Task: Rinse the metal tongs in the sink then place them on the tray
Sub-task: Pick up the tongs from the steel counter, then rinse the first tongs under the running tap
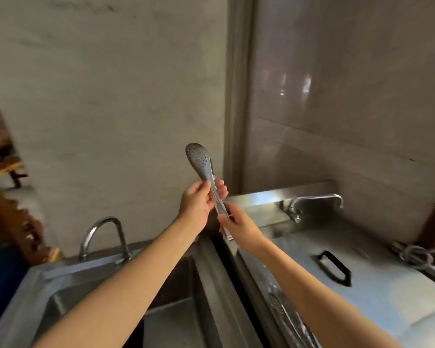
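while both hands hold the metal tongs (pixel 203 165) upright above the sink (pixel 60 295), i see my left hand (pixel 199 204) pinching the middle and my right hand (pixel 239 226) gripping the handle end

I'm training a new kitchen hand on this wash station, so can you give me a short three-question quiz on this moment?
1. True or false: the metal tongs are under running water.
2. Which hand has its grip nearest the perforated head? A) left hand B) right hand C) neither
3. Fill in: the curved faucet stands behind the ____ on the left.

Key
1. False: both hands hold the tongs up in the air in front of the wall, head upward, and no water shows at either tap.
2. A: the left hand holds just below the head, and the right hand holds the handle end.
3. sink
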